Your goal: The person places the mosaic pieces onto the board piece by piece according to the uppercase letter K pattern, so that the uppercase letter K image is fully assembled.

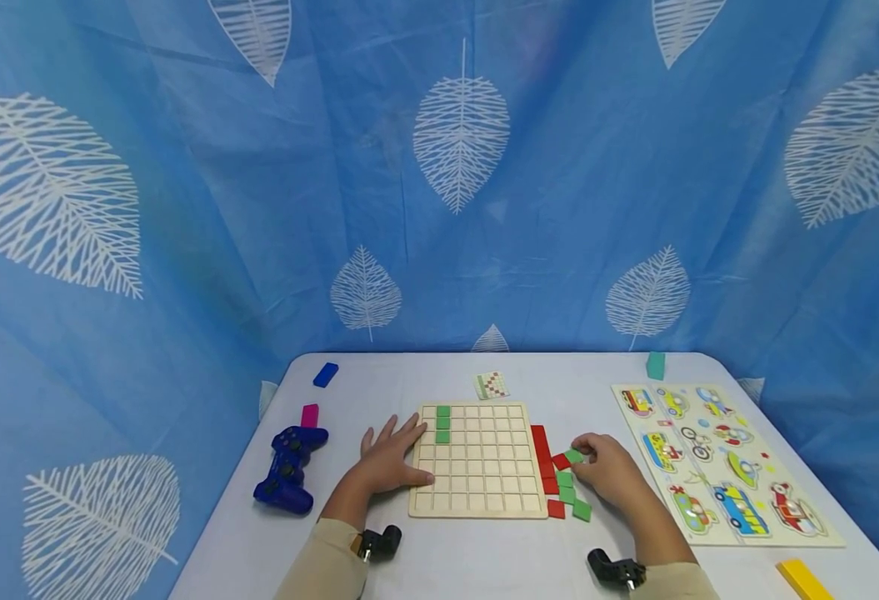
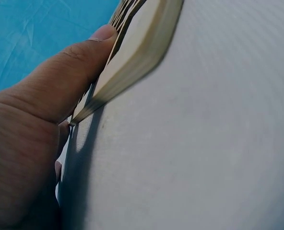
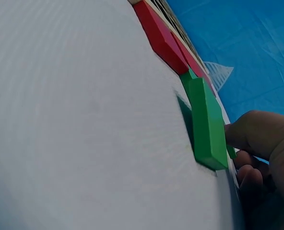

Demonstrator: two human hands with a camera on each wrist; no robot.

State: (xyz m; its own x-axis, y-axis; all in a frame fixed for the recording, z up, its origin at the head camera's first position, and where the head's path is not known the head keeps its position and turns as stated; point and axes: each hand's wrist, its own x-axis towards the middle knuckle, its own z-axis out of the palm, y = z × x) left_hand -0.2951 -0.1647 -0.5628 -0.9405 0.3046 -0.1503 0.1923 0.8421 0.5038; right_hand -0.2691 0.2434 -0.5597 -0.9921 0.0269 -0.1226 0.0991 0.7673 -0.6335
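A square wooden grid board lies on the table, with several green tiles in a column near its upper left corner. My left hand rests on the board's left edge, fingers spread and thumb extended over the rim. Right of the board, my right hand has its thumb and curled fingers around a small green tile, pinching it. A red tile overlaps beside that tile. Nearer me lie loose green tiles and a red tile.
Red pieces line the board's right side. A patterned card lies behind the board. A blue game controller and pink block are left; a vehicle puzzle board, teal block and yellow block are right.
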